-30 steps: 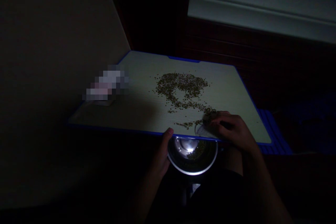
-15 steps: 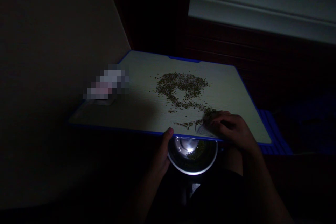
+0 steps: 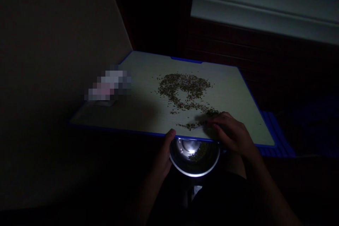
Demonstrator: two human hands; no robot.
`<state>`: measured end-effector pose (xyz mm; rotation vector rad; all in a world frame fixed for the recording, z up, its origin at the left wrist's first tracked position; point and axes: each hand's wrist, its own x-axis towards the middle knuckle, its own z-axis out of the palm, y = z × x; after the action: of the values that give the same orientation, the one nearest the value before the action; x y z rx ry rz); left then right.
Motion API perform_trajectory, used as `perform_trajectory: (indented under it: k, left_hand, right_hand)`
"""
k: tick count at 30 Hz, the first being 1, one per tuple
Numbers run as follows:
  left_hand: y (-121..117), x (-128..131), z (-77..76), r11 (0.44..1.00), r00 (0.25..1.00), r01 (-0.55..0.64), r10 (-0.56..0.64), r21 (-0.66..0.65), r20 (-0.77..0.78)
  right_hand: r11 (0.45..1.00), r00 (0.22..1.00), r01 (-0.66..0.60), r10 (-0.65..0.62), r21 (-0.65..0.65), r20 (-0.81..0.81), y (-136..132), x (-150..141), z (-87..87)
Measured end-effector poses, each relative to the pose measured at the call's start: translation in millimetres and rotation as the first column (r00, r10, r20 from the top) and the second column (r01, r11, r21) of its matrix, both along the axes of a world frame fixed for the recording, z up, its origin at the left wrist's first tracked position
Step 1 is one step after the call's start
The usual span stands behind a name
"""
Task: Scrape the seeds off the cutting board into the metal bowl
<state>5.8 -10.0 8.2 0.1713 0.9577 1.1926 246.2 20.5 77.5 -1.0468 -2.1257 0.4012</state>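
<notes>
Small green beans (image 3: 182, 86), which look like mung beans, lie spread on a pale board with a blue rim (image 3: 143, 113). Below the board's near edge is a shiny metal bowl (image 3: 194, 175), with some beans inside. My left hand (image 3: 165, 152) grips the bowl's left side, its thumb up at the board's edge. Over the near right part of the board is my right hand (image 3: 233, 130), fingers pinched around a thin, see-through flat piece whose kind I cannot make out. Its fingertips are beside a small heap of beans (image 3: 212, 112).
A blurred-out pale object (image 3: 107, 84) stands at the board's left edge. Behind that side rises a wall (image 3: 66, 42). Blue striped material (image 3: 277, 134) shows past the right edge. Pale horizontal panels (image 3: 259, 3) are at the upper right. The room is dim.
My right hand has turned and lifted slightly, so the thin piece lying flat under it now shows only as a narrow line. My left hand and the bowl stay in place.
</notes>
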Motion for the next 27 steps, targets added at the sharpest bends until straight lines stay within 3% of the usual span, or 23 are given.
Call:
perform_trajectory:
  k: [8,21,27]
  left_hand:
    - [0.8,-0.4,-3.7,1.000,1.000,0.013,-0.013,-0.004,0.007]
    - [0.3,0.2,-0.2,0.998,0.999,0.024,-0.025,-0.056,-0.030]
    - [0.4,0.1,-1.6,1.000,1.000,0.002,-0.003,-0.018,-0.015]
  right_hand:
    - [0.986,0.988,-0.153,0.153,0.065,0.007,3.3,-0.2,0.0]
    - [0.983,0.983,-0.180,0.180,0.029,0.021,3.5,0.8,-0.5]
    - [0.979,0.980,-0.199,0.200,0.051,-0.005,4.1,0.3,0.4]
